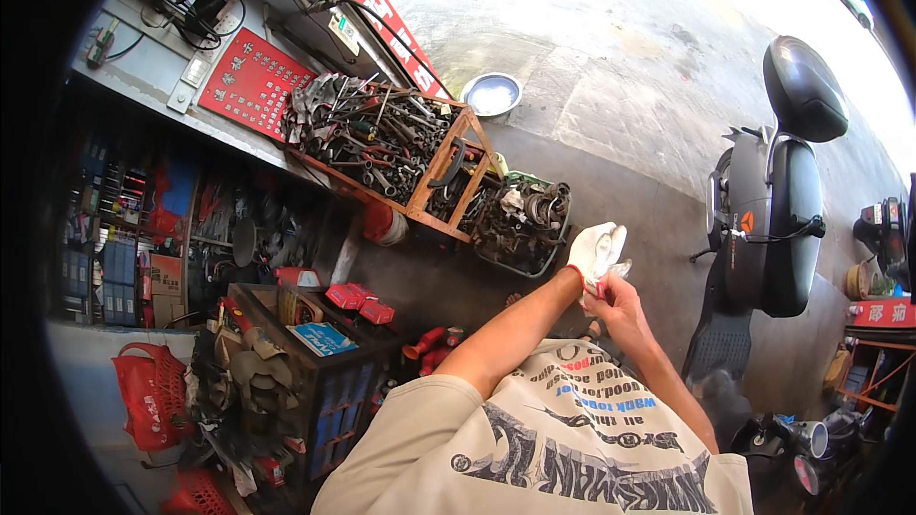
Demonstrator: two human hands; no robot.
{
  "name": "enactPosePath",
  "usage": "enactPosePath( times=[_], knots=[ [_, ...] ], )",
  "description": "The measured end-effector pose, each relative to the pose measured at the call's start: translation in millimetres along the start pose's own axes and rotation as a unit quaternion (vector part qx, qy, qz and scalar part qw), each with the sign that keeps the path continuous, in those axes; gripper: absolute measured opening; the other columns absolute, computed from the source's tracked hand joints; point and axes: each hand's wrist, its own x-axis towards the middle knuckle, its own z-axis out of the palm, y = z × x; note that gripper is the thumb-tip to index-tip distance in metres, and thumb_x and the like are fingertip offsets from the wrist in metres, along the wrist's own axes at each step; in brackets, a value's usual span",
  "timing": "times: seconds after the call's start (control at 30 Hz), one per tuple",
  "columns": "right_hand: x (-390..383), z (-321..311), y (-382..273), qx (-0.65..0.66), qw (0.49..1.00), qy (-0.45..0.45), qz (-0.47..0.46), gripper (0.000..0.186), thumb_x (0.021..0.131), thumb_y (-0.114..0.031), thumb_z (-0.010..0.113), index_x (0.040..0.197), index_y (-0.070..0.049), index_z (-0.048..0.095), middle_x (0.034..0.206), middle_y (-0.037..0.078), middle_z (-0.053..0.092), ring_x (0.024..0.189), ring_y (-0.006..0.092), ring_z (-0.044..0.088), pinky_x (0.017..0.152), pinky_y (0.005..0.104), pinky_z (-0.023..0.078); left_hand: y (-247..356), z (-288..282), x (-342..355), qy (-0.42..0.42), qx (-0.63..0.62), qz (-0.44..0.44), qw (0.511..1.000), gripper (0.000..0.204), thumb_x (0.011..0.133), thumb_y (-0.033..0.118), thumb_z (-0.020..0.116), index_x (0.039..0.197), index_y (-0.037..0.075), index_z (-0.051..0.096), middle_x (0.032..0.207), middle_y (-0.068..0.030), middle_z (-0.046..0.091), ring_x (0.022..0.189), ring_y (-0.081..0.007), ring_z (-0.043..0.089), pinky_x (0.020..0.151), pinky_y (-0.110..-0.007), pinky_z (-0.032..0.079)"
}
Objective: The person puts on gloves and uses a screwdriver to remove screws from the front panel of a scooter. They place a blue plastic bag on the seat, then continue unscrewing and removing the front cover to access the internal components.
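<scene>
White fabric, red-cuffed glove (584,246) covers left hand (595,256), pointing far; finger spread unclear. Right hand (622,313), near-right, bare, pinches its cuff.

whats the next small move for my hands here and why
Probably tug the white glove snug: it covers the left hand, and the bare right hand seems to be gripping it near the red-edged cuff.

Tools (377,138) left, scooter (747,238) right (glove (592,248) between)
</scene>
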Motion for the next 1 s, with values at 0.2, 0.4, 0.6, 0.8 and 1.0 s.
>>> enactPosePath(
  times=[0.2,0.4,0.6,0.8,1.0],
  knots=[
    [6,-31,44,-0.057,0.994,0.094,-0.002,0.015,0.088,-0.006,0.069,0.085,-0.002,0.055,0.076,0.000,0.056,0.073,0.0073,0.050,0.066,0.0263,0.044,-46,-10,-17,0.056,0.048,-0.033,0.997,0.031,0.101,0.032,0.052,0.109,0.003,0.060,0.097,-0.0115,0.068,0.087,-0.0237,0.062,0.082,-0.037,0.050],
    [27,-56,79,0.008,0.972,0.217,0.087,0.016,0.088,-0.012,0.068,0.096,-0.002,0.059,0.084,0.000,0.059,0.074,0.0068,0.051,0.067,0.0252,0.045,-25,-23,-56,-0.029,0.036,-0.094,0.995,0.042,0.101,0.039,0.053,0.091,-0.001,0.064,0.081,-0.0163,0.063,0.076,-0.0247,0.058,0.074,-0.038,0.047],
    [30,-39,86,0.082,0.981,0.144,0.105,0.024,0.099,-0.024,0.056,0.092,-0.001,0.059,0.077,0.005,0.060,0.070,0.0148,0.057,0.061,0.0332,0.047,-45,-9,-59,-0.063,-0.108,-0.184,0.975,0.053,0.105,0.049,0.046,0.096,0.002,0.069,0.088,-0.0021,0.067,0.078,-0.0105,0.056,0.072,-0.028,0.046],
    [27,-38,124,-0.125,0.981,0.146,0.010,0.017,0.095,-0.017,0.058,0.096,-0.002,0.066,0.091,0.019,0.067,0.087,0.0329,0.065,0.080,0.0412,0.051,-36,-15,-68,-0.114,0.095,-0.202,0.968,0.049,0.104,0.046,0.049,0.103,0.001,0.069,0.094,-0.0003,0.066,0.089,-0.0064,0.053,0.081,-0.027,0.044],
    [12,-61,103,-0.228,0.954,0.193,0.020,0.015,0.089,-0.004,0.055,0.103,-0.003,0.061,0.099,0.019,0.060,0.093,0.0392,0.061,0.084,0.0465,0.050,-35,-9,-78,-0.171,0.168,-0.160,0.957,0.037,0.101,0.033,0.050,0.102,0.002,0.069,0.086,-0.0025,0.067,0.076,-0.0086,0.056,0.068,-0.027,0.045]
  ],
)
